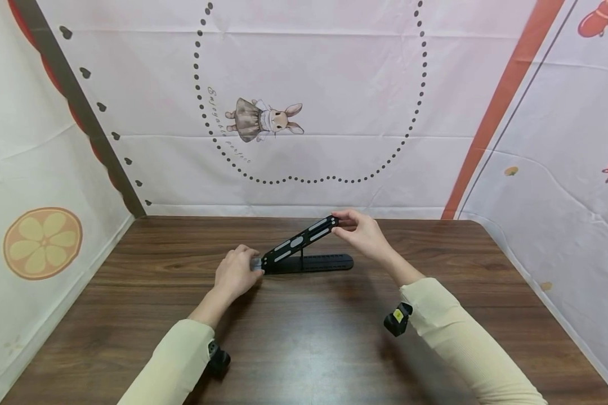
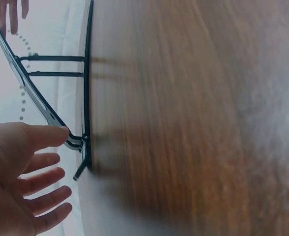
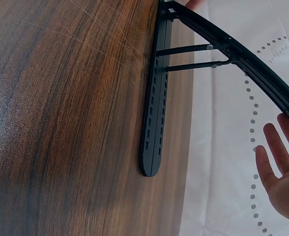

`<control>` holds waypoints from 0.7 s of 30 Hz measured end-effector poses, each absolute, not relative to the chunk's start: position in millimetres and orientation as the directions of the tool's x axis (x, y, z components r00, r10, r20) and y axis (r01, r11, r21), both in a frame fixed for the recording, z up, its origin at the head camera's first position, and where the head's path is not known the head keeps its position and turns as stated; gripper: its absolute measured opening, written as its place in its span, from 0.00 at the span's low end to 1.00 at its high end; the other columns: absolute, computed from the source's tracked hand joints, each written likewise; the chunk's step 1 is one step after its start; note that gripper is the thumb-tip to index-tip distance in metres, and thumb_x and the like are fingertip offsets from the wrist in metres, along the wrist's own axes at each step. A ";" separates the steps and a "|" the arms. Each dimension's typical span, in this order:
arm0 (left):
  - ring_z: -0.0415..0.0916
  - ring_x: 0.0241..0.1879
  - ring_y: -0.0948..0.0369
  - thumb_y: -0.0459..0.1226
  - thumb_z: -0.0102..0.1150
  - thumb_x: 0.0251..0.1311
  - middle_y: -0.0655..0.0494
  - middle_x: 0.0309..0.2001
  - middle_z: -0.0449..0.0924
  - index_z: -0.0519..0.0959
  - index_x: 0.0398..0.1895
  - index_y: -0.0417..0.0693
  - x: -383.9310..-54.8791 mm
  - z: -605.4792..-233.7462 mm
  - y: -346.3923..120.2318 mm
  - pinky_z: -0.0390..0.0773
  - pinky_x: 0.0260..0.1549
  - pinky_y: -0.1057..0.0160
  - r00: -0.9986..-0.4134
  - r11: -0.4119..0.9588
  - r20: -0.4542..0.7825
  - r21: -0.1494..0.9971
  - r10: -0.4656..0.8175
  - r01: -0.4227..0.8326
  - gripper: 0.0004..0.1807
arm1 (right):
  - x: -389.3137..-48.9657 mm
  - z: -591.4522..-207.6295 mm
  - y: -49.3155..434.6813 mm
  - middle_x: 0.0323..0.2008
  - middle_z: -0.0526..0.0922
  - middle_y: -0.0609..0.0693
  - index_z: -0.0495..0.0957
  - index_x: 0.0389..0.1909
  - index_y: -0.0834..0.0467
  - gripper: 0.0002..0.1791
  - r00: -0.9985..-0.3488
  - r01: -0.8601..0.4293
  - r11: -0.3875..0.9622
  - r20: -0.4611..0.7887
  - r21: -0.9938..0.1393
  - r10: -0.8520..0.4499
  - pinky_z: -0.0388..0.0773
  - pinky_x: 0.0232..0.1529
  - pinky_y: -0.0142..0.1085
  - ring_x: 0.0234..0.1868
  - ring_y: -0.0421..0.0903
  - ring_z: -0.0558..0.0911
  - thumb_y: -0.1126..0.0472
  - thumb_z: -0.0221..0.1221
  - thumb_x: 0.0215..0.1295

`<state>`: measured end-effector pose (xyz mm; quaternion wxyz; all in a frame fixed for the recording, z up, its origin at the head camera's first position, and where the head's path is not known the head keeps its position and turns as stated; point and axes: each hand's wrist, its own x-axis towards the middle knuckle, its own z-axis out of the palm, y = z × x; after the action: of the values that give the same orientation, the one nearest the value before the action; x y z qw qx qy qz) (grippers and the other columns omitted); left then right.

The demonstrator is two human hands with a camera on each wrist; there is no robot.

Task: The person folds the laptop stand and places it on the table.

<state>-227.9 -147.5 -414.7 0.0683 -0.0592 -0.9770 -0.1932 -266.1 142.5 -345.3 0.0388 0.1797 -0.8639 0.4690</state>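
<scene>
A black folding laptop stand (image 1: 298, 242) lies on the wooden table, its slotted base (image 3: 154, 123) flat and its upper arm raised at a slant. Two thin struts (image 2: 50, 59) link arm and base. At the raised end, my right hand (image 1: 362, 233) pinches the arm between thumb and index finger, the other fingers spread loosely. My left hand (image 1: 237, 271) is at the low hinged end, by the grey front lip (image 1: 255, 264). In the left wrist view its thumb overlaps the arm near the hinge, while its relaxed fingers lie apart from the lip.
The brown wooden table (image 1: 304, 349) extends in front of the stand and to both sides. Behind it hangs a white printed cloth (image 1: 334, 84) with a rabbit picture and dotted lines. Similar cloth lines the left and right sides. Both wrists carry small black cameras (image 1: 398, 319).
</scene>
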 end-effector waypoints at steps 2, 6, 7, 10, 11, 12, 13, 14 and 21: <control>0.72 0.50 0.48 0.44 0.67 0.49 0.48 0.52 0.74 0.77 0.52 0.46 -226.4 -413.6 -145.2 0.74 0.42 0.47 -0.983 0.906 0.168 0.399 0.080 0.142 0.26 | -266.5 -345.8 142.3 0.51 0.79 0.54 0.74 0.54 0.58 0.22 -0.936 -0.337 0.502 0.228 -0.797 -0.268 0.78 0.46 0.40 0.48 0.49 0.81 0.59 0.61 0.59; 0.74 0.50 0.48 0.46 0.67 0.48 0.50 0.53 0.75 0.76 0.54 0.49 -224.7 -412.8 -139.5 0.74 0.42 0.46 -0.981 0.882 0.183 0.451 0.061 0.139 0.27 | -270.1 -350.0 143.3 0.50 0.80 0.54 0.74 0.54 0.57 0.22 -0.937 -0.338 0.503 0.232 -0.795 -0.263 0.78 0.45 0.38 0.47 0.48 0.81 0.58 0.61 0.58; 0.74 0.50 0.48 0.46 0.67 0.48 0.50 0.53 0.75 0.76 0.54 0.50 -224.6 -412.7 -137.8 0.74 0.42 0.46 -0.980 0.878 0.188 0.458 0.057 0.139 0.27 | -269.8 -349.8 143.2 0.50 0.80 0.54 0.74 0.54 0.57 0.22 -0.936 -0.340 0.504 0.234 -0.794 -0.263 0.78 0.45 0.38 0.47 0.48 0.81 0.58 0.61 0.58; 0.75 0.49 0.48 0.46 0.67 0.48 0.50 0.53 0.76 0.75 0.54 0.51 -224.7 -412.4 -132.5 0.74 0.42 0.46 -0.978 0.873 0.204 0.465 0.053 0.144 0.27 | -269.3 -349.4 143.3 0.51 0.79 0.54 0.74 0.55 0.58 0.22 -0.935 -0.342 0.502 0.235 -0.794 -0.266 0.78 0.45 0.39 0.47 0.49 0.81 0.59 0.61 0.59; 0.76 0.48 0.48 0.46 0.67 0.48 0.50 0.52 0.77 0.75 0.54 0.51 -224.9 -412.4 -130.6 0.75 0.41 0.47 -0.977 0.873 0.208 0.466 0.049 0.143 0.27 | -269.2 -349.4 143.3 0.51 0.79 0.54 0.74 0.55 0.58 0.22 -0.934 -0.344 0.501 0.236 -0.794 -0.268 0.78 0.45 0.39 0.47 0.49 0.81 0.59 0.61 0.59; 0.76 0.48 0.49 0.46 0.66 0.48 0.50 0.52 0.77 0.76 0.54 0.52 -225.1 -412.2 -128.6 0.75 0.40 0.47 -0.976 0.872 0.212 0.468 0.045 0.142 0.27 | -269.1 -349.4 143.3 0.51 0.79 0.54 0.74 0.55 0.58 0.22 -0.934 -0.343 0.498 0.235 -0.796 -0.267 0.78 0.45 0.39 0.47 0.49 0.81 0.59 0.61 0.59; 0.77 0.47 0.49 0.46 0.66 0.48 0.50 0.52 0.77 0.76 0.54 0.51 -225.5 -412.2 -126.7 0.75 0.39 0.47 -0.975 0.873 0.219 0.467 0.045 0.145 0.27 | -268.8 -349.3 143.3 0.52 0.79 0.55 0.74 0.55 0.57 0.22 -0.933 -0.346 0.497 0.236 -0.796 -0.270 0.78 0.45 0.40 0.48 0.50 0.81 0.58 0.61 0.59; 0.77 0.46 0.49 0.46 0.66 0.48 0.50 0.51 0.77 0.76 0.54 0.51 -225.8 -412.1 -124.9 0.75 0.38 0.47 -0.974 0.873 0.224 0.465 0.044 0.146 0.27 | -268.8 -349.4 143.4 0.52 0.79 0.55 0.74 0.55 0.57 0.22 -0.933 -0.345 0.494 0.236 -0.798 -0.271 0.78 0.46 0.40 0.48 0.50 0.81 0.58 0.61 0.59; 0.79 0.40 0.51 0.45 0.66 0.50 0.50 0.49 0.79 0.76 0.53 0.51 -228.9 -412.1 -114.6 0.77 0.31 0.51 -0.977 0.878 0.214 0.464 0.018 0.118 0.25 | -268.1 -349.0 143.0 0.52 0.78 0.54 0.74 0.54 0.56 0.22 -0.934 -0.343 0.491 0.233 -0.801 -0.272 0.78 0.46 0.39 0.48 0.49 0.81 0.58 0.61 0.59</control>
<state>-228.9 -114.6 -412.1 0.1018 -0.0354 -0.9637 -0.2444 -268.1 143.0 -349.0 0.0378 0.1783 -0.8626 0.4719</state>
